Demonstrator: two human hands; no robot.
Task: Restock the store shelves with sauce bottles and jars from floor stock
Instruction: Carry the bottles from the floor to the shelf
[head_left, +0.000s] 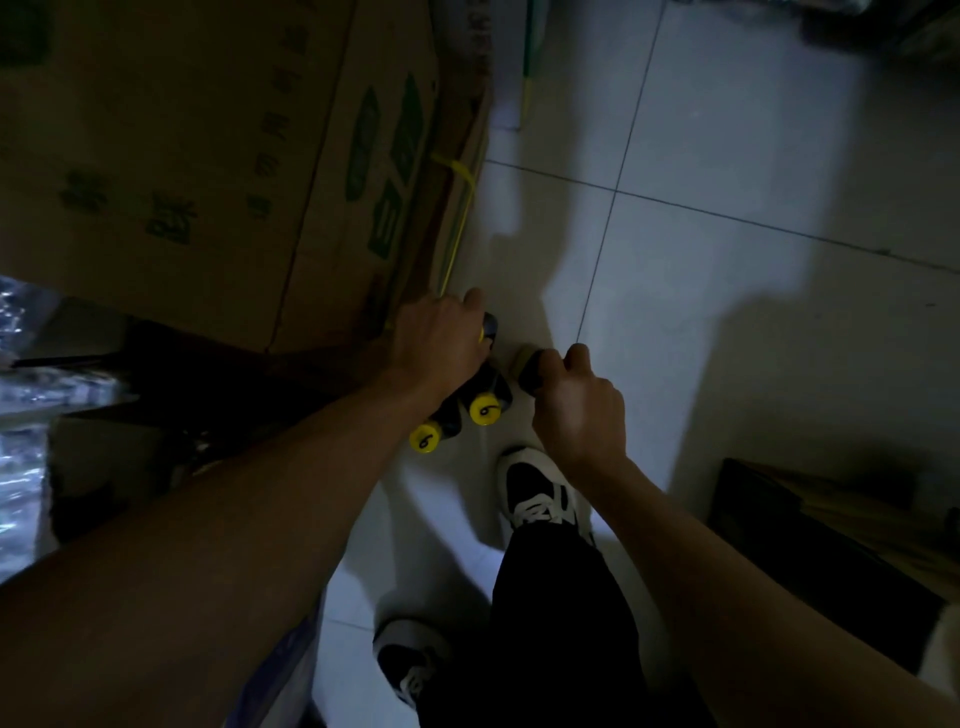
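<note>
Dimness is covering most of this view down onto a pale tiled floor (737, 270). The left hand (439, 343) is gripping two dark sauce bottles (497, 388) side by side, its fingers wrapping over their bodies and hiding most of them. The bottles are lying roughly level above the floor, and their yellow caps (485, 409) are pointing back toward the person, each showing a handwritten mark like a "6". Just to the right, the right hand (579, 405) is holding a third dark bottle (531, 375), with its fingers curling tightly round the body. The pale end of this bottle is pointing toward the left hand, and whether it is touching the other two cannot be told.

Beside the left hand a large cardboard box (208, 156) with green print is standing on the floor, and a yellow strap (460, 208) is running down its edge. Below the hands, a black-and-white shoe (540, 493) and a second shoe (410, 660) are resting on the tiles under a dark trouser leg (550, 623). A darker carton (831, 545) is sitting at the lower right.
</note>
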